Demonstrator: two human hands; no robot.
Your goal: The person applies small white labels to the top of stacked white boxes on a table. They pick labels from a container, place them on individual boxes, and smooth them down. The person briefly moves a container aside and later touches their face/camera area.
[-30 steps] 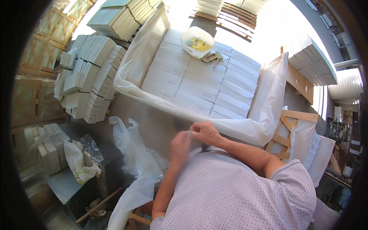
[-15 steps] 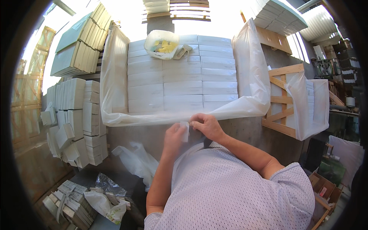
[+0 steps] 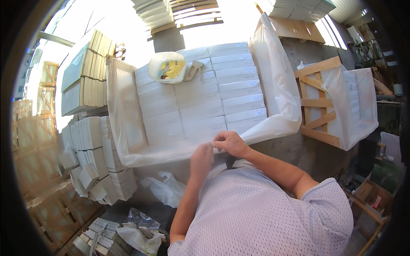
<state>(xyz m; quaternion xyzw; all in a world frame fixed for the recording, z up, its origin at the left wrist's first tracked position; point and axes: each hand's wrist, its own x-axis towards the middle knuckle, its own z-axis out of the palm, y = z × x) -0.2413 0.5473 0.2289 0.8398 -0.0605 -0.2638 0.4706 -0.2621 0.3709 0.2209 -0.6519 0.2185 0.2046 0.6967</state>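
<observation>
Beside the plastic [image 3: 277, 85], the left hand [image 3: 201, 160] and right hand [image 3: 231, 143] meet at bent fingers; whether they grip anything, I cannot tell. White boxes [image 3: 198, 94] lie just beyond, within the plastic.

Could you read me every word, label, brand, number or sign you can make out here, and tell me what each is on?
None can be read.
White boxes: faint small marks on some sides, too small to read.
White bag at lower left: coloured patches, too blurred to tell whether they are lettering.
</observation>
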